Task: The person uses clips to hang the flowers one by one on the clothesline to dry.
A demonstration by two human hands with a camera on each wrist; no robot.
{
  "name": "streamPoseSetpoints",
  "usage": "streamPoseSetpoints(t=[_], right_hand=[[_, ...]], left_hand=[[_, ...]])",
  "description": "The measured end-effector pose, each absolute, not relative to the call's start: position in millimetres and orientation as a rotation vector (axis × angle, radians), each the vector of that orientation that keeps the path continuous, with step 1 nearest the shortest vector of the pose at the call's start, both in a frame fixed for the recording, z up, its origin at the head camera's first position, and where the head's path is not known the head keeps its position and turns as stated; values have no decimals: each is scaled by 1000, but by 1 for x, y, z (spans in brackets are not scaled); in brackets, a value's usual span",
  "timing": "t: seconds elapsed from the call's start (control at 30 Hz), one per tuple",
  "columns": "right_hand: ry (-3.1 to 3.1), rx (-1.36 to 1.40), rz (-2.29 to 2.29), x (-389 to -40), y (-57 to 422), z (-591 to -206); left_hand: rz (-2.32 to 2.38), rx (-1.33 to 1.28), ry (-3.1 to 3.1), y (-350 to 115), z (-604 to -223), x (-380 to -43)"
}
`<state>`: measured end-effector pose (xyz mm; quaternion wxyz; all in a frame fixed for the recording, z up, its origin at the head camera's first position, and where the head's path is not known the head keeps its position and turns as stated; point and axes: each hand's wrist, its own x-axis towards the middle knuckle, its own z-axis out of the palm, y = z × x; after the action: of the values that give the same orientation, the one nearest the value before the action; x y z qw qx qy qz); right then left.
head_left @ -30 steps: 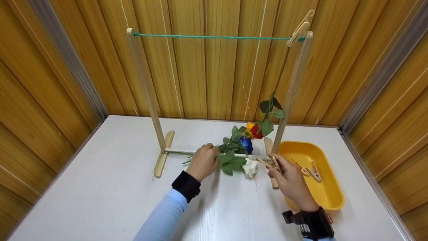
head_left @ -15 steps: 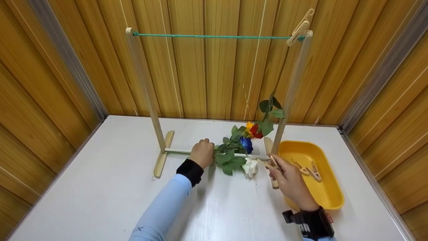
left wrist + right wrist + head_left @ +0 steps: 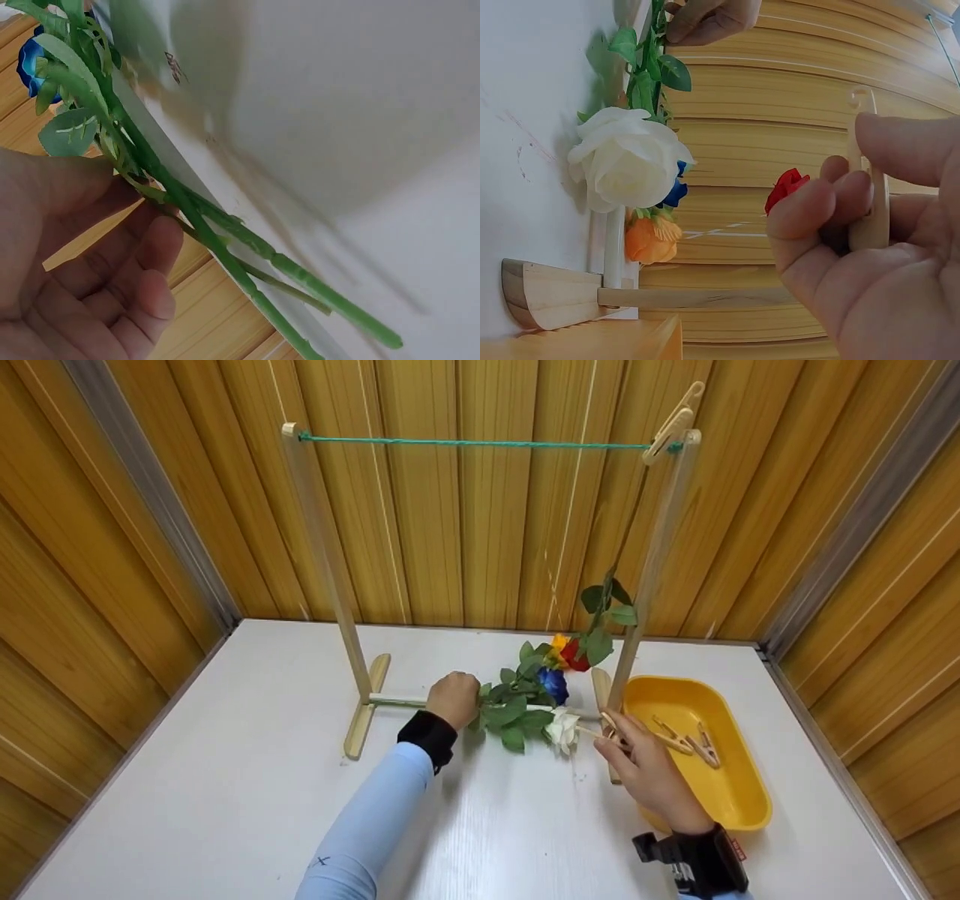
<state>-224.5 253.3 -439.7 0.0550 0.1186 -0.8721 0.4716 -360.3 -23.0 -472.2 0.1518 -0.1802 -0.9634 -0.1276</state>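
My left hand (image 3: 454,699) pinches a green rose stem (image 3: 191,214) between thumb and forefinger, over the white crossbar; I cannot tell which flower it belongs to. Several stem ends stick out past the fingers in the left wrist view. At the leafy end lie a white rose (image 3: 562,731), a blue rose (image 3: 553,686) and an orange flower (image 3: 652,240). Just right of the white rose, my right hand (image 3: 652,769) grips a wooden clothespin (image 3: 879,202) between thumb and fingers. A red rose (image 3: 576,654) hangs head down from another clothespin (image 3: 667,435) on the line.
A wooden frame with a left post (image 3: 330,562) and right post (image 3: 656,562) carries a green cord (image 3: 480,442) across the top. Behind my right hand stands a yellow tray (image 3: 739,757) with several clothespins (image 3: 705,746). Wood-patterned panels (image 3: 487,532) enclose the white table (image 3: 225,780).
My left hand has shifted slightly left and back along the stems, covering their ends. The white rose has risen a little. My right hand has turned the clothespin slightly and stays beside the rose.
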Motion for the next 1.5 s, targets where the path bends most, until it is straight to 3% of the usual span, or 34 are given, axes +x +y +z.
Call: streamPoseSetpoints(t=[0.67,1.13,1.5], right_hand=[[-2391,416,1425,-227,250,-441],[-2296,458,1223,-226,250,-442],[-2264,418,1327,-222,251,-435]], left_hand=[[-390,-597,-2722,-33,-471,-363],[-459,-651,-2586,-42,-438,-355],[-461,-629,-2550,-55,-409,-331]])
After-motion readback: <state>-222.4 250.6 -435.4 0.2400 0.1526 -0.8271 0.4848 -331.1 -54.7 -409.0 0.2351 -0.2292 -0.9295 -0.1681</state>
